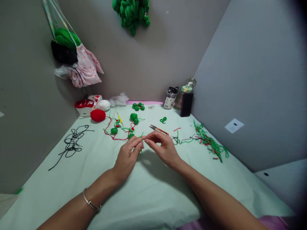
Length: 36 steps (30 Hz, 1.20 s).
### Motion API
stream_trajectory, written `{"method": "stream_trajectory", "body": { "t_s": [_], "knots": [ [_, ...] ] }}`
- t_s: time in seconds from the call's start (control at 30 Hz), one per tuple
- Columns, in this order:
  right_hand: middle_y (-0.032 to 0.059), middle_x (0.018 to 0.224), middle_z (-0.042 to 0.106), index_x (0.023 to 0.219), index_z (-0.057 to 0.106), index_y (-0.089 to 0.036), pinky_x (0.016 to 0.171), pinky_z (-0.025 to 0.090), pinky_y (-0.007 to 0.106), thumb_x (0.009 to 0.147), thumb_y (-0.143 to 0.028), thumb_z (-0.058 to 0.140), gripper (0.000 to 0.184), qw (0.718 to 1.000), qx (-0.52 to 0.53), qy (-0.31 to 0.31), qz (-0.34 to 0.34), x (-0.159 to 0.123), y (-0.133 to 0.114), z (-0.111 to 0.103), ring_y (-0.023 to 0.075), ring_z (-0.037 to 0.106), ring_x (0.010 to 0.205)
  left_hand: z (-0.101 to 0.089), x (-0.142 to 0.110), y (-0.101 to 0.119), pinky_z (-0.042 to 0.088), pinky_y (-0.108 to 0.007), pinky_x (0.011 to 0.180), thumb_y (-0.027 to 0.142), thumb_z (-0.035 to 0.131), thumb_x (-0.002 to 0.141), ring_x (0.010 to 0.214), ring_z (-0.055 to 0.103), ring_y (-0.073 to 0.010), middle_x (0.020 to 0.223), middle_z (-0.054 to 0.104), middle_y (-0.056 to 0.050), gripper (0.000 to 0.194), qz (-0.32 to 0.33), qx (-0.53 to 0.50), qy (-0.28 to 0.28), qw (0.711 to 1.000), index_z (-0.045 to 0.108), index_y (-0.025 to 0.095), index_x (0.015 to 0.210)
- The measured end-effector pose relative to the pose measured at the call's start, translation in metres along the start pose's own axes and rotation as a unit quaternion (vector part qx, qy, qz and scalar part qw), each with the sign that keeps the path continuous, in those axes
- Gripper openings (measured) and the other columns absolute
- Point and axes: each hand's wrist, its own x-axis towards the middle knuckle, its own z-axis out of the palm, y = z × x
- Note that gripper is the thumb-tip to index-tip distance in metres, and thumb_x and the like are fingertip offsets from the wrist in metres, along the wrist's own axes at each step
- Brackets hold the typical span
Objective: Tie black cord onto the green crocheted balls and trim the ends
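Observation:
My left hand [129, 155] is closed in a pinch on thin green yarn [141, 136], which loops by its index fingertip; a short end hangs below the thumb. Meeting it from the right, my right hand [163, 147] has thumb and index finger pinched at the same yarn; the exact grip is too small to see. Just beyond the fingers lie a green crocheted ball [130, 136] and a red yarn strand [120, 139]. Orange-handled thread snips [159, 129] lie behind my right hand, blades pointing left. A yellow-handled crochet hook [120, 118] rests farther back on the left.
A black cord tangle [73, 140] lies left; green and red yarn scraps [211, 142] lie right. At the back stand a red yarn ball [98, 115], a pen cup [169, 98], a bottle [186, 88] and a dark phone-like slab [186, 104]. Green crocheted pieces [132, 12] hang on the wall.

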Motion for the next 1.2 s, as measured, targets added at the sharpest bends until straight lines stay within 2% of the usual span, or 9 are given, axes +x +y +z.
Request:
{"method": "stream_trajectory", "body": {
  "t_s": [0.07, 0.13, 0.27, 0.37, 0.47, 0.57, 0.7, 1.2],
  "knots": [
    [0.0018, 0.075, 0.066, 0.084, 0.069, -0.02, 0.063, 0.048, 0.027, 0.086, -0.029, 0.067, 0.009, 1.0, 0.0, -0.005, -0.001, 0.0, 0.0, -0.001, 0.0135, 0.061, 0.067, 0.001, -0.002, 0.0, 0.045, -0.028, 0.074, 0.028, 0.045, 0.098, 0.077, 0.054, -0.0167, 0.083, 0.055, -0.003, 0.029, 0.031, 0.032, -0.005, 0.999, 0.069, 0.02, 0.112],
    [0.0016, 0.075, 0.068, 0.084, 0.068, -0.02, 0.062, 0.049, 0.027, 0.086, -0.029, 0.068, 0.009, 0.999, 0.049, 0.013, 0.018, 0.001, 0.0, -0.002, 0.0127, 0.061, 0.064, 0.002, -0.003, 0.0, 0.045, -0.028, 0.074, 0.025, 0.041, 0.1, 0.077, 0.054, -0.0164, 0.084, 0.053, -0.003, 0.031, 0.05, 0.058, -0.007, 0.997, 0.067, 0.019, 0.116],
    [0.0039, 0.081, 0.072, 0.086, 0.066, -0.019, 0.065, 0.054, 0.03, 0.084, -0.032, 0.072, 0.015, 0.986, 0.155, 0.029, 0.054, 0.001, -0.004, -0.002, 0.0131, 0.063, 0.063, 0.003, -0.004, -0.002, 0.044, -0.029, 0.074, 0.021, 0.038, 0.101, 0.078, 0.052, -0.0163, 0.084, 0.052, -0.003, 0.027, 0.093, 0.106, -0.025, 0.99, 0.065, 0.016, 0.101],
    [0.0043, 0.084, 0.071, 0.084, 0.069, -0.018, 0.065, 0.053, 0.027, 0.084, -0.03, 0.071, 0.013, 0.993, 0.109, 0.028, 0.031, 0.0, -0.005, 0.0, 0.0122, 0.062, 0.066, 0.005, -0.005, -0.006, 0.045, -0.029, 0.074, 0.019, 0.038, 0.102, 0.08, 0.053, -0.0167, 0.084, 0.052, -0.003, 0.026, 0.122, 0.13, -0.02, 0.984, 0.064, 0.016, 0.1],
    [0.0025, 0.079, 0.066, 0.08, 0.07, -0.018, 0.063, 0.049, 0.024, 0.085, -0.025, 0.069, 0.009, 0.999, 0.008, 0.043, -0.018, -0.001, -0.005, 0.001, 0.011, 0.058, 0.067, 0.005, -0.005, -0.01, 0.046, -0.03, 0.078, 0.018, 0.038, 0.102, 0.084, 0.054, -0.0171, 0.088, 0.054, -0.004, 0.03, 0.137, 0.145, -0.007, 0.98, 0.06, 0.017, 0.121],
    [0.0006, 0.07, 0.063, 0.08, 0.069, -0.017, 0.057, 0.044, 0.022, 0.087, -0.023, 0.066, 0.01, 0.998, -0.049, 0.015, -0.023, -0.001, -0.002, 0.0, 0.01, 0.054, 0.061, 0.005, -0.005, -0.012, 0.048, -0.031, 0.08, 0.018, 0.038, 0.102, 0.087, 0.056, -0.0179, 0.092, 0.056, -0.005, 0.038, 0.143, 0.159, 0.001, 0.977, 0.053, 0.019, 0.136],
    [-0.0007, 0.065, 0.06, 0.085, 0.071, -0.016, 0.052, 0.039, 0.022, 0.088, -0.025, 0.063, 0.013, 0.998, -0.054, -0.017, 0.002, -0.002, -0.001, -0.001, 0.0092, 0.048, 0.056, 0.004, -0.005, -0.012, 0.049, -0.033, 0.081, 0.018, 0.038, 0.102, 0.086, 0.056, -0.0183, 0.092, 0.059, -0.006, 0.041, 0.156, 0.171, 0.001, 0.973, 0.052, 0.02, 0.14],
    [-0.002, 0.061, 0.055, 0.087, 0.07, -0.015, 0.053, 0.034, 0.023, 0.09, -0.027, 0.06, 0.016, 0.996, -0.082, -0.028, 0.014, -0.004, -0.002, 0.0, 0.0096, 0.045, 0.056, 0.004, -0.005, -0.011, 0.052, -0.035, 0.085, 0.018, 0.037, 0.102, 0.095, 0.061, -0.0203, 0.099, 0.064, -0.008, 0.044, 0.167, 0.194, 0.002, 0.967, 0.049, 0.02, 0.144]
  ]
}}
